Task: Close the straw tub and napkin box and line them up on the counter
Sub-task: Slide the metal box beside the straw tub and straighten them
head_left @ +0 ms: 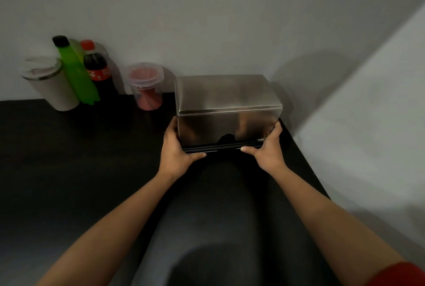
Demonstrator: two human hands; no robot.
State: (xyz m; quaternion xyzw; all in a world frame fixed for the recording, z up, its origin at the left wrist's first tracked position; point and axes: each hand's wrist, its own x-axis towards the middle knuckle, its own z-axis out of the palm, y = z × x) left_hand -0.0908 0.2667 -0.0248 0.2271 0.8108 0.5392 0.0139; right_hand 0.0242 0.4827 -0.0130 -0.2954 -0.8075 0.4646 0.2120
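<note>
A shiny steel napkin box (226,101) stands on the black counter (80,159) near the back right corner, its lid down. My left hand (176,147) grips its lower left corner and my right hand (268,147) grips its lower right corner, thumbs lying along the dark base strip at the front. Just left of the box, against the wall, stands a clear plastic straw tub (146,86) with red straws inside and a clear lid on top.
Along the back wall at the left stand a white tumbler (49,83) with a clear lid, a green bottle (76,71) with a black cap and a cola bottle (100,71). White walls close in behind and to the right of the counter.
</note>
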